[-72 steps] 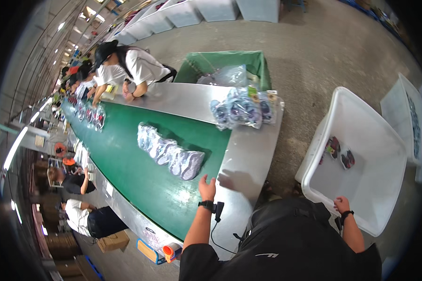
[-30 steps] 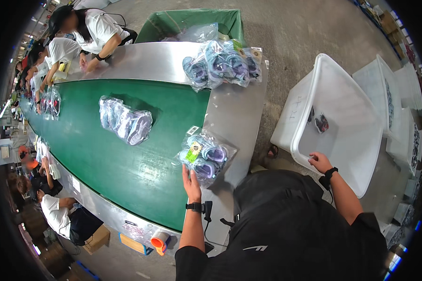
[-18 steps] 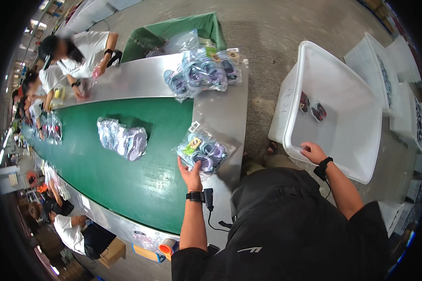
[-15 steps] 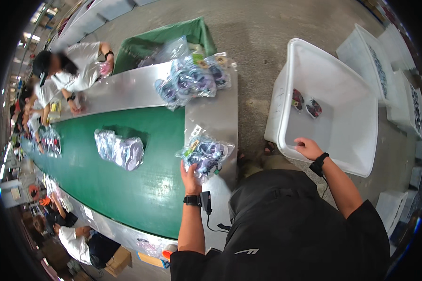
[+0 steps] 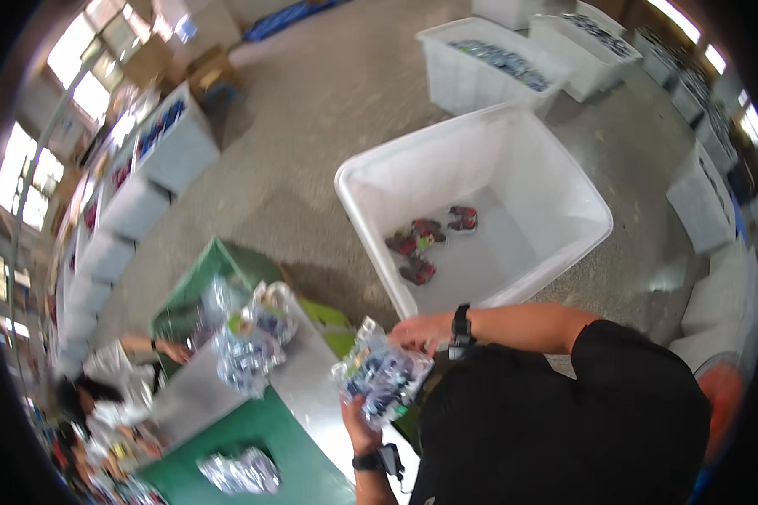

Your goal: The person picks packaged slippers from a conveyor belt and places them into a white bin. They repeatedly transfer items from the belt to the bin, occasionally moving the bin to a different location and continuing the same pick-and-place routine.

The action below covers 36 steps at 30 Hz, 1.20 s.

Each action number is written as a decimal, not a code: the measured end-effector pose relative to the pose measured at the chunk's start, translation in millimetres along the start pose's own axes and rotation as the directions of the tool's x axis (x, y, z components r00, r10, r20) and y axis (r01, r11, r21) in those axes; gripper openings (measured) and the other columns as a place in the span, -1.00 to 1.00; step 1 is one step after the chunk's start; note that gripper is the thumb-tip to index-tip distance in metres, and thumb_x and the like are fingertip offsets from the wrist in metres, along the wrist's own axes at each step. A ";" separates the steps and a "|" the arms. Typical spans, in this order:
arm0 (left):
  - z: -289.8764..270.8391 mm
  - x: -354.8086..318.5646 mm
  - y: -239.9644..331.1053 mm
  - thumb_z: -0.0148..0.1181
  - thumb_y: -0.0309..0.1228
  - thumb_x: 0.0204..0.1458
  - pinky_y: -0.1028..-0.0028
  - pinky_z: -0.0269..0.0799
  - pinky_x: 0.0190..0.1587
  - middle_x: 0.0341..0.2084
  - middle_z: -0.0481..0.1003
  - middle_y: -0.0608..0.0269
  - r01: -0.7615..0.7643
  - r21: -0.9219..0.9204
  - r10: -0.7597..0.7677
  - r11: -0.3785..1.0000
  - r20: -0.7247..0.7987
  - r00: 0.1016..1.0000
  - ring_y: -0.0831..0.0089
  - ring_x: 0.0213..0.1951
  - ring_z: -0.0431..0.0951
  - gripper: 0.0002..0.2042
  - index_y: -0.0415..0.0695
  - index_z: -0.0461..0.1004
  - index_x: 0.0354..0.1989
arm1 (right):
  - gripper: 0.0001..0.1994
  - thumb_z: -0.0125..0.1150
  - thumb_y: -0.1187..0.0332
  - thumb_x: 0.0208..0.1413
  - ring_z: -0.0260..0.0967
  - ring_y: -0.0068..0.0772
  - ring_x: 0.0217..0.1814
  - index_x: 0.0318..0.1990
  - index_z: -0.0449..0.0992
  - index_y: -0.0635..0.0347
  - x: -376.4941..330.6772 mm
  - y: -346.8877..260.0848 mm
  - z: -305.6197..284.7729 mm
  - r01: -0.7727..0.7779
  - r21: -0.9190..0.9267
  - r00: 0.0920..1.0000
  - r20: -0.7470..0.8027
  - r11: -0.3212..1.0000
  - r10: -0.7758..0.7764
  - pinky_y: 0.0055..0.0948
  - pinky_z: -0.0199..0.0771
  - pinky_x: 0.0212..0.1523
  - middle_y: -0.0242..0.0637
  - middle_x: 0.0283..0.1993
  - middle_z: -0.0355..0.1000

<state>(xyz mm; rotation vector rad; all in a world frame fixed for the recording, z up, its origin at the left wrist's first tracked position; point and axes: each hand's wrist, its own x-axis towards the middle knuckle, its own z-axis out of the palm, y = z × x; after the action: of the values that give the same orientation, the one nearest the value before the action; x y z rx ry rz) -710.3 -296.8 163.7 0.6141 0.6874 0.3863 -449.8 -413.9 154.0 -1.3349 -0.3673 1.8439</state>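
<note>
Over the end of the metal table, I hold a clear plastic bundle of bluish-purple bagged sandals (image 5: 385, 376). My left hand (image 5: 362, 427) grips its near left side, thumb and fingers wrapped round the plastic. At its far right corner my right hand (image 5: 423, 331) is closed on the bag's edge, fingers bent; the fingertips are partly hidden. Several dark red and black bagged shoes (image 5: 427, 229) lie on the floor of the big white bin (image 5: 358, 198) just beyond my right hand. Another bluish pile of bagged sandals (image 5: 251, 349) rests on the metal tabletop to the left.
A silvery bagged bundle (image 5: 240, 471) lies on the green conveyor belt (image 5: 189, 463). Behind the table stands a green-lined container (image 5: 219, 261), with a co-worker's hand (image 5: 174, 351) at it. Filled white bins (image 5: 446, 71) stand beyond mine, and more line the far left.
My view has swung right toward the white bin. My right hand has come from the bin's rim to the bagged sandals in my left hand, which are now lifted toward the table's end.
</note>
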 end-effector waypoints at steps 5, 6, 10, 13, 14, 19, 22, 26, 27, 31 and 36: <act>69.5 19.3 -37.1 -0.03 -0.57 0.03 0.31 0.34 0.07 -0.01 0.37 0.08 0.017 0.149 -0.015 0.989 -0.012 1.000 0.27 -0.02 0.42 -0.51 -0.22 0.12 0.20 | -0.24 0.41 0.01 -0.13 0.39 -0.47 -0.12 0.14 0.18 0.23 -13.3 29.0 -23.5 0.161 0.104 0.987 -0.009 0.981 -0.161 -0.38 0.49 -0.22 -0.24 -0.08 0.39; 81.8 24.8 -45.7 -0.01 -0.54 0.07 0.30 0.36 0.05 0.00 0.36 0.09 0.014 0.178 -0.010 0.984 -0.022 1.000 0.26 -0.02 0.42 -0.51 -0.22 0.11 0.22 | -0.25 0.44 0.04 -0.17 0.44 -0.43 -0.21 0.09 0.23 0.27 -18.2 31.5 -37.9 0.200 0.094 0.977 -0.092 0.975 -0.191 -0.33 0.51 -0.24 -0.23 -0.13 0.41; 108.6 40.0 -72.1 0.06 -0.45 0.11 0.34 0.41 -0.04 0.04 0.33 0.08 0.127 0.234 -0.120 0.964 -0.042 0.992 0.31 -0.04 0.45 -0.53 -0.23 0.16 0.21 | -0.52 0.33 0.20 -0.12 0.44 -0.46 -0.23 -0.08 0.43 0.34 -39.9 33.5 -123.5 0.166 0.184 0.981 -0.129 0.969 -0.144 -0.40 0.47 -0.23 -0.30 -0.24 0.47; 112.7 45.8 -89.0 0.07 -0.35 0.14 0.36 0.46 -0.27 -0.09 0.42 0.02 0.176 0.430 -0.109 0.885 -0.177 0.978 0.32 -0.18 0.51 -0.58 -0.25 0.23 0.14 | -0.62 0.30 0.19 -0.11 0.34 -0.49 -0.28 -0.22 0.50 0.32 -68.9 27.5 -220.4 0.206 -0.024 0.903 -0.380 0.978 -0.199 -0.43 0.33 -0.33 -0.29 -0.19 0.45; 111.8 45.9 -94.3 0.11 -0.33 0.12 0.37 0.45 -0.26 -0.11 0.42 0.03 0.161 0.436 -0.084 0.886 -0.191 0.978 0.32 -0.19 0.51 -0.56 -0.22 0.25 0.14 | -0.75 0.26 0.27 -0.07 0.34 -0.53 -0.40 -0.33 0.55 0.29 -77.8 18.0 -254.1 0.294 0.131 0.893 -0.390 0.947 -0.224 -0.47 0.33 -0.36 -0.36 -0.35 0.48; 91.5 36.0 -110.9 0.17 -0.25 0.09 0.36 0.45 -0.26 -0.15 0.43 0.05 0.173 0.547 0.016 0.819 -0.323 0.946 0.27 -0.21 0.49 -0.54 -0.16 0.29 0.13 | -0.77 0.13 0.19 0.07 0.45 -0.44 -0.35 -0.22 0.51 0.10 -205.8 -75.0 -448.0 0.750 0.194 0.498 -0.795 0.632 -0.347 -0.35 0.55 -0.29 -0.35 -0.30 0.46; 75.5 32.3 -119.8 0.20 -0.24 0.07 0.34 0.45 -0.28 -0.17 0.44 0.07 0.241 0.562 0.017 0.792 -0.414 0.910 0.27 -0.22 0.49 -0.53 -0.13 0.29 0.13 | -0.53 0.24 0.17 0.01 0.46 -0.17 -0.16 0.02 0.28 0.19 -317.0 -161.4 -536.8 0.985 0.091 0.135 -0.934 0.146 -0.330 -0.19 0.59 -0.21 -0.10 -0.08 0.37; 61.5 27.9 -134.6 0.24 -0.22 0.05 0.36 0.46 -0.30 -0.21 0.44 0.12 0.263 0.550 0.017 0.792 -0.452 0.892 0.32 -0.26 0.49 -0.52 -0.09 0.30 0.11 | -0.19 0.30 0.28 -0.06 0.41 -0.02 -0.09 0.26 -0.11 0.27 -342.8 -215.1 -556.4 0.984 -0.148 -0.120 -0.963 0.102 -0.243 -0.18 0.59 -0.23 0.16 0.06 0.19; 60.1 25.5 -138.5 0.25 -0.20 0.04 0.38 0.45 -0.32 -0.23 0.45 0.13 0.250 0.559 0.023 0.791 -0.436 0.900 0.34 -0.28 0.48 -0.53 -0.09 0.31 0.10 | -0.06 0.30 0.31 -0.06 0.41 -0.03 -0.10 0.34 -0.31 0.23 -329.8 -212.2 -550.4 0.966 -0.216 -0.165 -0.939 0.145 -0.302 -0.18 0.57 -0.23 0.14 0.03 0.22; 57.6 24.4 -147.1 0.26 -0.19 0.03 0.40 0.44 -0.33 -0.26 0.45 0.15 0.257 0.582 0.025 0.771 -0.432 0.902 0.37 -0.30 0.48 -0.53 -0.08 0.33 0.08 | -0.06 0.25 0.34 -0.03 0.45 -0.29 -0.43 0.37 -0.32 0.21 -263.3 -156.3 -529.9 0.965 -0.063 0.022 -0.948 0.254 -0.319 -0.30 0.57 -0.38 -0.23 -0.39 0.37; 48.5 25.8 -149.4 0.26 -0.18 0.03 0.42 0.44 -0.34 -0.28 0.45 0.16 0.288 0.623 0.022 0.727 -0.440 0.898 0.38 -0.32 0.47 -0.54 -0.07 0.34 0.07 | -0.79 0.23 0.36 -0.03 0.42 -0.29 -0.50 -0.31 0.33 0.22 -200.6 -33.7 -531.9 0.858 0.328 0.349 -0.937 0.394 0.019 -0.24 0.57 -0.50 -0.21 -0.46 0.33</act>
<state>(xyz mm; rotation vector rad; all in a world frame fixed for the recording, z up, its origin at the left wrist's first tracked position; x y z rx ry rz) -638.9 -415.8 85.7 1.1909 1.3159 0.1074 61.4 -657.9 95.6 -1.0303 0.5695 0.3977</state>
